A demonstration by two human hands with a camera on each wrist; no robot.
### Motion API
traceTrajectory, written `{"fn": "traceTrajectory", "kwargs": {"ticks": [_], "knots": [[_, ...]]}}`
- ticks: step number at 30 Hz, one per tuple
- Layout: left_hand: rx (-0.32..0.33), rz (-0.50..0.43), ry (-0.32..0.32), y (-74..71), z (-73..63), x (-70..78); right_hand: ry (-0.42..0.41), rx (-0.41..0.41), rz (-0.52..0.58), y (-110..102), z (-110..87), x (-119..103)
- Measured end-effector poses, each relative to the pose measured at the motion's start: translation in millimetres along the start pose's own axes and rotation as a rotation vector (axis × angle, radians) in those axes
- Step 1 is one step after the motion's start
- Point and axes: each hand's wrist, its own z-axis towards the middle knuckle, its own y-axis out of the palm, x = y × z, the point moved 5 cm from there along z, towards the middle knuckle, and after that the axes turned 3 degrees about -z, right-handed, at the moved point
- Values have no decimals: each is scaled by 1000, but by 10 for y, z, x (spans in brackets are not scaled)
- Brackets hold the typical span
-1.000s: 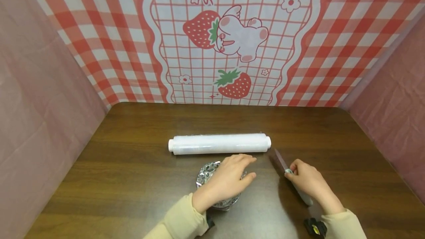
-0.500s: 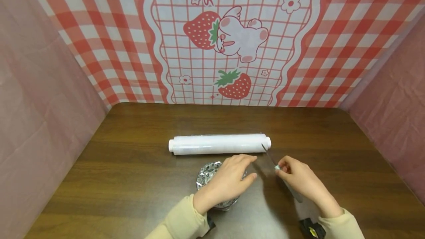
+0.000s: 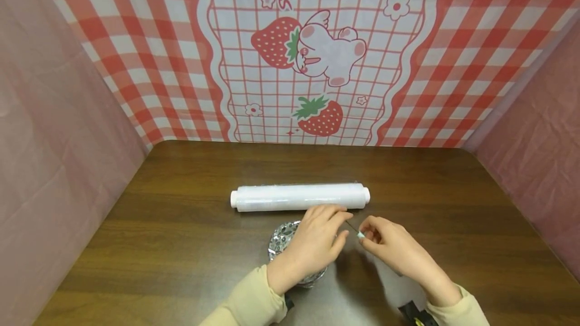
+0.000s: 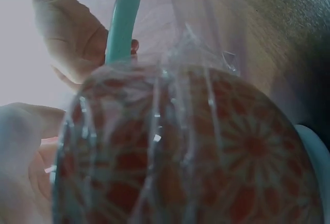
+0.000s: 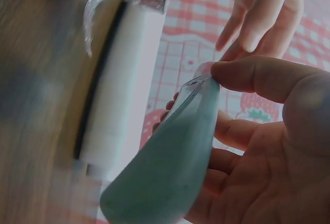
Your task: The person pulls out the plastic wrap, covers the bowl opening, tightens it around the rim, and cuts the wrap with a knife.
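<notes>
A knife (image 3: 361, 235) with a pale green handle (image 5: 170, 152) is in my right hand (image 3: 389, 245), which pinches it between thumb and fingers near the blade end. The thin blade points left, its tip overlapping the fingertips of my left hand (image 3: 314, 235) in the head view. That left hand hovers with relaxed, spread fingers over a round patterned bowl (image 3: 282, 238). Wrinkled clear cling film stretches across the bowl (image 4: 247, 147) in the left wrist view. My left hand and sleeve hide much of the bowl in the head view.
A white roll of cling film (image 3: 299, 197) lies crosswise on the brown wooden table (image 3: 181, 245), just beyond the bowl. A red-and-white checked cloth (image 3: 154, 64) with strawberries hangs at the back. Pink cloth (image 3: 59, 114) hangs at both sides.
My right hand has moved left with the knife, bringing the blade from the roll's right end to my left fingertips. The left hand has shifted only slightly; bowl and roll stay put.
</notes>
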Motion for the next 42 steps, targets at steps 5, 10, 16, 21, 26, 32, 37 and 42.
{"fn": "traceTrajectory", "kwargs": {"ticks": [5,10,16,21,26,32,37,42], "knots": [[13,14,39,-2,-9,7,-55,2,23,21,0,-113],[-9,18,48,-2,-25,2,-87,-3,56,44,-14,-194],[-39,8,43,-2,-55,-24,-91,12,55,63,-17,-233],[-63,-41,78,-15,-83,-61,-81,0,57,71,-1,-261],[-89,-157,78,-57,-115,-127,-94,-34,95,85,29,-302],[-32,-222,-16,-187,-117,-275,-161,65,103,52,140,-392],[42,-253,-84,-280,-151,-431,-225,79,131,74,316,-471],[90,-265,-155,-351,-172,-569,-246,47,203,117,485,-506]]}}
